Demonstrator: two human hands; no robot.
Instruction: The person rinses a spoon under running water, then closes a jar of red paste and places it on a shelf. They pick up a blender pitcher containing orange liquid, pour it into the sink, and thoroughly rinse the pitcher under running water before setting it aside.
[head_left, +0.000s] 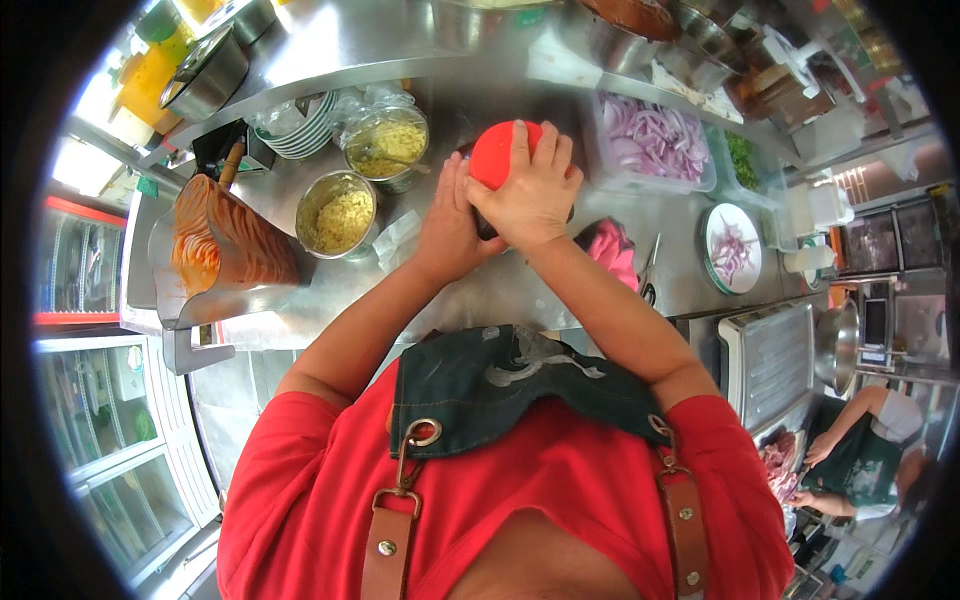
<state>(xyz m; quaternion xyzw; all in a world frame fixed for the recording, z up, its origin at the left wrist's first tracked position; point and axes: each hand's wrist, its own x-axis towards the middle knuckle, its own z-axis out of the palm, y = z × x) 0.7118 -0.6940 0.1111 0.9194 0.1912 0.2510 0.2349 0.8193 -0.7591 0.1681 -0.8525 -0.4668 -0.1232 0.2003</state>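
A round red lid or knob (492, 154) sits over a dark object (486, 225), mostly hidden by my hands. My right hand (529, 187) spreads over the red top, fingers curled across its far side. Cupped along the dark object's left side is my left hand (454, 225), thumb across its near edge. Left of it lie a crumpled white paper (397, 238) and a steel pot of chopped pale yellow food (341, 217). A second such pot (394, 146) behind it has a spoon in it. Right of my hands rests a bunched pink and black cloth item (611, 251).
A clear jug (225, 247) with orange sauce stands at left. Stacked plates (300, 127) are at the back. At right are a tub of sliced red onion (656, 142), a plate of onion (733, 247) and scissors (651, 270). A steel shelf (405, 67) overhangs. A co-worker (855, 450) handles meat.
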